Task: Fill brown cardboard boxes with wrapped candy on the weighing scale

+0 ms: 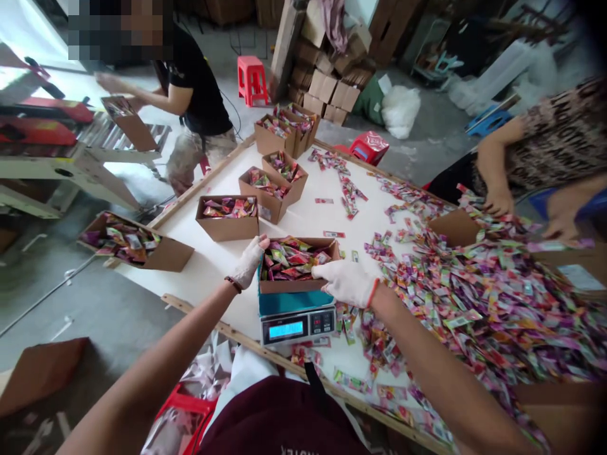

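A cardboard box [294, 288] filled with small colourful sachets [291, 258] rests on the blue-green pan of a digital scale [298, 326], whose display is lit. My left hand [247, 261], in a white glove with bare fingertips, grips the box's left end. At the opposite end, my right hand [349, 280], also gloved in white, closes over the right front corner. Its fingers reach inside over the sachets, with the thumb low near the front wall.
Filled boxes [228, 218] stand left and behind the scale; one box [137, 243] overhangs the table's left edge. Loose sachets [455, 309] heap up on the right, where a co-worker's hands [499, 201] work. Another person [196, 82] holds a box by a roller conveyor [137, 136].
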Demonstrator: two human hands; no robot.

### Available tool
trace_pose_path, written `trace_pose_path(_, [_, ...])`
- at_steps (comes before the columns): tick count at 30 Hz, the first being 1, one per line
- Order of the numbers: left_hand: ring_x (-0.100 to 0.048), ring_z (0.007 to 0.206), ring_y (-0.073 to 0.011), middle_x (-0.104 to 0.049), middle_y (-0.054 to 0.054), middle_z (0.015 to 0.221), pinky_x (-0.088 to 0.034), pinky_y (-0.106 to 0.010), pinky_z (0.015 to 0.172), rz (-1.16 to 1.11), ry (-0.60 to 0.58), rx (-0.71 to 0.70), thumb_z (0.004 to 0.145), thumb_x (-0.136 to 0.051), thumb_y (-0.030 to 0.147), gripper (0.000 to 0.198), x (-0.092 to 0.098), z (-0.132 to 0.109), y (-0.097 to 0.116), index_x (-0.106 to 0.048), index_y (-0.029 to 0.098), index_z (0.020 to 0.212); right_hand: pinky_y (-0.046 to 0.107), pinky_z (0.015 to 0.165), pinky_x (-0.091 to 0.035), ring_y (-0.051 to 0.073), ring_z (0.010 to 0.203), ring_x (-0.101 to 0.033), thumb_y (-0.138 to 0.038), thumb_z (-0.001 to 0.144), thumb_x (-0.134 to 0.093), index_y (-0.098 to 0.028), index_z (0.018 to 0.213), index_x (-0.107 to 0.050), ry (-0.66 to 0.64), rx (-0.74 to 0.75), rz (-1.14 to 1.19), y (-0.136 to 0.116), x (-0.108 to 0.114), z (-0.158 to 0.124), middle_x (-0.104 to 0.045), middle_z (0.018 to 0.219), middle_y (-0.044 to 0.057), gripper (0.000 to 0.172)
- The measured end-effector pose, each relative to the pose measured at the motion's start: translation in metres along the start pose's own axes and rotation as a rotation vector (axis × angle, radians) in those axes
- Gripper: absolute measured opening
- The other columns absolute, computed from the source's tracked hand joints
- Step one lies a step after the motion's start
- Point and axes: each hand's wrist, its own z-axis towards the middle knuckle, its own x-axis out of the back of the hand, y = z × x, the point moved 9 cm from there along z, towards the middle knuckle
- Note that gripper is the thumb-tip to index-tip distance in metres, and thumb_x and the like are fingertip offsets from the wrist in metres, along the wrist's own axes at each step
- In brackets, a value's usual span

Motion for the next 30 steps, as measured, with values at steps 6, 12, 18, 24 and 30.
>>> trace_pose_path(6, [-0.037,0.147,-0.0298,-0.041,-0.015,0.157,-0.027,-0.047,0.122,0.043,0.074,-0.021,0.087,-0.056,0.067,0.078,0.028,-0.032,-0.005,-0.044,0.022,0.150,0.028,0.083,-0.054,0.016,0.089,-0.069,-0.028,0.087,-0.062,-0.021,0.114,-0.066,0.380,-0.104,0.612,0.034,0.037,-0.040,-0.073,0.100,0.003,0.029])
trace_pose_path(12, [-0.035,0.148,-0.0294,-0.040,-0.014,0.159,-0.024,-0.052,0.122,-0.055,0.270,0.139,0.086,-0.052,0.063,0.075,0.097,-0.084,-0.039,-0.045,0.023,0.148,0.036,0.090,-0.056,0.022,0.103,-0.068,-0.034,0.076,-0.078,-0.021,0.131,-0.056,0.583,-0.133,0.587,0.031,0.056,-0.023,-0.067,0.118,0.009,0.061])
trace_pose_path(18, [-0.037,0.148,-0.0285,-0.040,-0.016,0.159,-0.022,-0.050,0.124,-0.053,0.407,0.323,0.092,-0.048,0.055,0.070,0.139,-0.150,-0.102,-0.042,0.018,0.150,0.038,0.097,-0.054,0.022,0.109,-0.066,-0.038,0.079,-0.077,-0.021,0.136,-0.052,0.577,-0.025,0.511,0.000,0.059,-0.001,-0.064,0.122,0.009,0.066])
trace_pose_path(24, [-0.038,0.147,-0.0296,-0.043,-0.017,0.157,-0.027,-0.048,0.124,-0.083,0.405,0.366,0.092,-0.049,0.059,0.071,0.134,-0.179,-0.121,-0.045,0.018,0.149,0.035,0.093,-0.053,0.023,0.108,-0.065,-0.045,0.081,-0.075,-0.022,0.136,-0.053,0.495,-0.054,0.375,-0.012,0.051,0.011,-0.064,0.120,0.008,0.063])
trace_pose_path(30, [-0.044,0.144,-0.0308,-0.044,-0.019,0.155,-0.029,-0.050,0.123,-0.051,0.383,0.355,0.095,-0.045,0.052,0.066,0.124,-0.177,-0.126,-0.046,0.014,0.149,0.033,0.099,-0.049,0.024,0.115,-0.062,-0.040,0.085,-0.070,-0.024,0.133,-0.061,0.194,-0.093,0.131,-0.028,-0.009,0.051,-0.056,0.136,0.009,0.051])
